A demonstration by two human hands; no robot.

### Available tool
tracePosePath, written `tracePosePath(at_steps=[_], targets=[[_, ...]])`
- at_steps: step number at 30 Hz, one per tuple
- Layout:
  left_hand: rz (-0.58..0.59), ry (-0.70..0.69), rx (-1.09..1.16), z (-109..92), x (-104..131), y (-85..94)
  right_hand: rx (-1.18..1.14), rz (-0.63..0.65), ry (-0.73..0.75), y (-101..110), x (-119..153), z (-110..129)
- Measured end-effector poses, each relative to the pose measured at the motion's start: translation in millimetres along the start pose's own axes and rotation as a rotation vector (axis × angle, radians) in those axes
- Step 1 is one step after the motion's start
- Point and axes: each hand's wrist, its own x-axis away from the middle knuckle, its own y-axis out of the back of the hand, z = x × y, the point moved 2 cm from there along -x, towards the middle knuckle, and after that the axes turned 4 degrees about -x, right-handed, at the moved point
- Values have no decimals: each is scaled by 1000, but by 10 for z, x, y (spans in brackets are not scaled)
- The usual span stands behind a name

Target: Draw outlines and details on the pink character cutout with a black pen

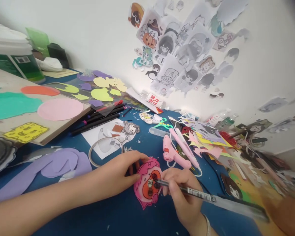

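On the blue tabletop lies a pink paper cartoon cutout (140, 192) with an orange-red face area and black outlines. My left hand (131, 167) grips its upper left edge, thumb on the near side and index finger along the top; the other fingers are partly hidden. A black marker pen (194, 191) with a clear barrel and barcode label is pinched in my right hand (184, 193). Its tip meets the dark eye shapes on the orange area. My right fingers rest beside the cutout's right edge.
A pink glue gun (174, 154) and green scissors (163, 123) lie beyond my hands. A tape ring (90, 154) and purple paper (64, 164) are at the left. Several black markers (95, 124) lie by a board (71, 121). Paper scraps (206, 131) pile up at the right.
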Motion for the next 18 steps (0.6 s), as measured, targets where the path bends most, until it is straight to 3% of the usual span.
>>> tracePosePath(at_steps=[7,18], targets=[[-4,-36,-11,108,52,-73,160,347,97,-153,-29,-60],[46,-100,36,88,135,-120,309,600,95,-171,-47,-45]])
